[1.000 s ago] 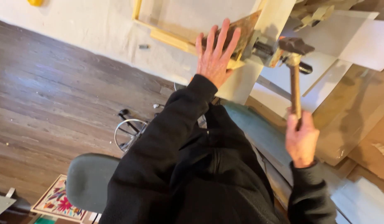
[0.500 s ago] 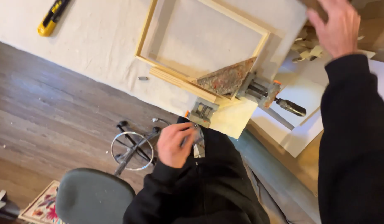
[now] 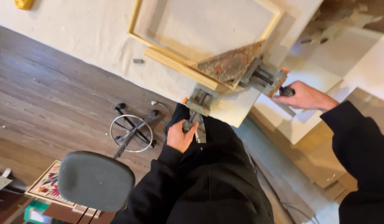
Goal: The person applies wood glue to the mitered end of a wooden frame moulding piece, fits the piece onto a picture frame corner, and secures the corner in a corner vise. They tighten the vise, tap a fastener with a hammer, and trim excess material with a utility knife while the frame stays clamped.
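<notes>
A light wooden frame [image 3: 175,66] lies on a table covered in cream cloth [image 3: 75,37]. Its near corner sits in a grey metal corner clamp [image 3: 231,68] with a rusty triangular plate and two screw handles. My left hand [image 3: 180,136] is closed around the lower screw handle at the table's edge. My right hand [image 3: 305,96] grips the dark handle of the other screw, to the right of the clamp. Both arms wear black sleeves.
A grey round stool [image 3: 95,180] with a metal foot ring stands on the wood floor at lower left. A yellow tool [image 3: 24,4] and a small metal piece [image 3: 137,61] lie on the cloth. White boards [image 3: 366,70] and cardboard are stacked at right. A patterned picture [image 3: 46,184] rests on the floor.
My left hand left the frame and dropped to the lower clamp handle. My right hand, which held a hammer a second ago, came down empty onto the right clamp handle.
</notes>
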